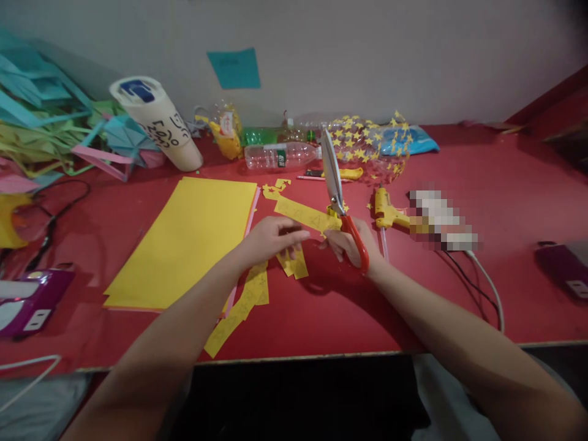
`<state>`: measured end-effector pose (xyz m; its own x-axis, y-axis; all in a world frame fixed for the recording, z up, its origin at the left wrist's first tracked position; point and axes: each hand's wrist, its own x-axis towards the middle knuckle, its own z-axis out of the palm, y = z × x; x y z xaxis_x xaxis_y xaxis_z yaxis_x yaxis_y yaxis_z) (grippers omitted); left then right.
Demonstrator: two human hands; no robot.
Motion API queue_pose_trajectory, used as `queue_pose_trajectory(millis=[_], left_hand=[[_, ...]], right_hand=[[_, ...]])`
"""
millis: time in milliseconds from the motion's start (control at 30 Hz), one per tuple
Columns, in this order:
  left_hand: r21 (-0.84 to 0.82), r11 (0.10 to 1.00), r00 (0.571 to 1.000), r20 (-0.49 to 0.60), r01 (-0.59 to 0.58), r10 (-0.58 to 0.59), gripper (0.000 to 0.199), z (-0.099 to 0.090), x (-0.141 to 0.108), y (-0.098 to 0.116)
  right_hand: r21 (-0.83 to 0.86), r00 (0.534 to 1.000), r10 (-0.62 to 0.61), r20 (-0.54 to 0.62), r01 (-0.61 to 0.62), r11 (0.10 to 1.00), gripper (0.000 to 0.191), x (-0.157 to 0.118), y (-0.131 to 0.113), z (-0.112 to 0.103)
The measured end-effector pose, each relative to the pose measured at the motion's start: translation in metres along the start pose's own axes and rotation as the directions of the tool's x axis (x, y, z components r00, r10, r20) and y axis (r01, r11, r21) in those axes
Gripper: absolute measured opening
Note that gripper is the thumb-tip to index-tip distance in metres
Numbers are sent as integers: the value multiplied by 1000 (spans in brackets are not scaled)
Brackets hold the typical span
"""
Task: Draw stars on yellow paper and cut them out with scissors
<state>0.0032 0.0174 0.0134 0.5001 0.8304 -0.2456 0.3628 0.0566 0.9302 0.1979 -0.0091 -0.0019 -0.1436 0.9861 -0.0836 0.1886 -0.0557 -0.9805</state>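
Note:
My right hand [344, 241] is closed around the red handles of a pair of scissors [334, 174], whose blades point up and away. A yellow paper strip [303, 213] with star outlines drawn on it reaches to the fingers of that hand. Beside the strip, my left hand [273, 239] has its thumb and fingers apart and stretched to the right; I see nothing gripped in it. Under its fingertips lie short yellow strips [298, 264]. More marked strips [243, 303] lie near the table's front edge. Small cut paper scraps [275, 188] sit behind the left hand.
A stack of yellow sheets [184, 245] lies at left on the red table [349, 331]. A yellow glue gun [388, 211] rests at right. Behind stand a white tumbler [177, 138], plastic bottles [275, 157], a cutter [351, 174] and strung yellow stars [353, 138]. Cables run on both sides.

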Motion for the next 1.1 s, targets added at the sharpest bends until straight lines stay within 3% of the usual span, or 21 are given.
queue_pose_trajectory(millis=[67,133,233,467,667,767,900,1000,1100], left_hand=[[-167,986,996,79,-20,34,34,9,1,-3],[-289,956,994,82,-41,67,34,17,2,-6],[-352,935,994,80,-43,76,28,24,1,-8],[-354,930,989,-139,-102,56,26,24,0,-3],[-201,977,996,46,-64,75,30,20,-6,-2],[-65,996,998,36,56,-54,35,20,-11,-6],[-39,969,969,44,245,-243,53,21,-13,-12],[-46,969,969,47,244,-242,52,22,-10,-11],[-122,982,987,-54,141,-148,43,20,-6,-6]], right_hand=[[-14,999,3,47,-2,1000,37,-2,-3,0],[-26,995,8,97,-6,1000,32,-4,-5,1],[-26,987,15,157,-11,1000,25,-6,-7,3],[49,1000,10,22,-11,999,23,-3,-1,5],[118,992,-53,113,39,992,25,-2,0,1],[71,990,-41,136,31,997,22,-4,-3,2],[-14,995,2,99,-1,1000,22,-8,-5,6],[-34,995,6,96,-3,999,34,-9,-6,7],[-34,993,-19,113,23,999,43,-10,-5,5]])
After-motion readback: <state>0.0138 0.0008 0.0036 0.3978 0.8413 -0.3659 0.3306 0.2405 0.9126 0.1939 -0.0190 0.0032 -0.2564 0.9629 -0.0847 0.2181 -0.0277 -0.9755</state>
